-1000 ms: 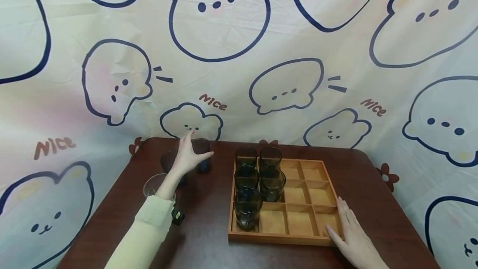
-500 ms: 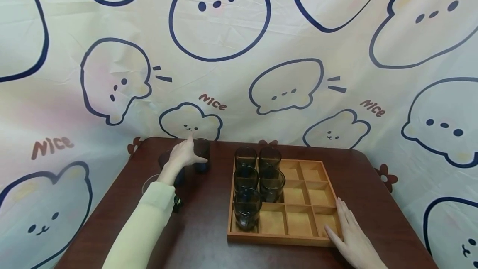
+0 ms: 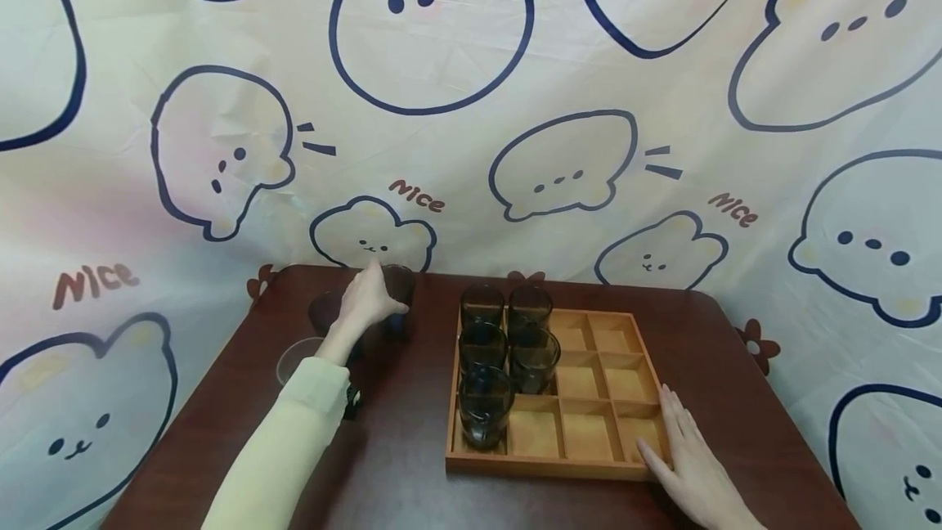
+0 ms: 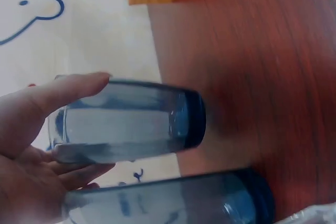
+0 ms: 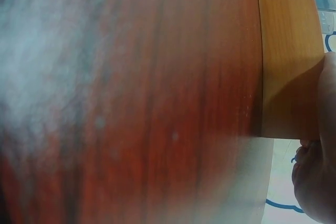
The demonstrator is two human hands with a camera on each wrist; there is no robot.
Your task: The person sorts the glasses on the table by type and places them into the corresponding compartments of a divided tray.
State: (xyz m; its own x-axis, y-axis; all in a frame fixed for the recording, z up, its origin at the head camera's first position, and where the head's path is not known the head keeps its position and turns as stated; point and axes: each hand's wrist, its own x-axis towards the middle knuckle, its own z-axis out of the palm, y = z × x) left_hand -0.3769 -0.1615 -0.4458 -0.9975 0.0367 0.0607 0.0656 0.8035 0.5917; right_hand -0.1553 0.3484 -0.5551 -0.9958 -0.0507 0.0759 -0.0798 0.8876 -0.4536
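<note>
At the table's back left, my left hand (image 3: 364,299) holds a smoky dark drinking glass (image 3: 399,285). The left wrist view shows the thumb along one side of this glass (image 4: 126,124), with fingers on the other side. Another dark glass (image 3: 322,313) stands close by, partly behind the hand, and a clear glass (image 3: 293,358) is nearer, partly hidden by the sleeve. My right hand (image 3: 695,456) rests on the right edge of a wooden compartment tray (image 3: 552,468), fingers straight along its outer side, thumb over the rim.
Several dark glasses (image 3: 486,407) stand in the tray's left compartments; its right compartments show bare wood. The tray lies on a dark brown table (image 3: 397,448). A cartoon-printed cloth (image 3: 471,145) hangs directly behind the table.
My left hand has come down slightly and its thumb and fingers have closed in on the back glass. The right hand stays at the tray's edge. The head view has shifted slightly.
</note>
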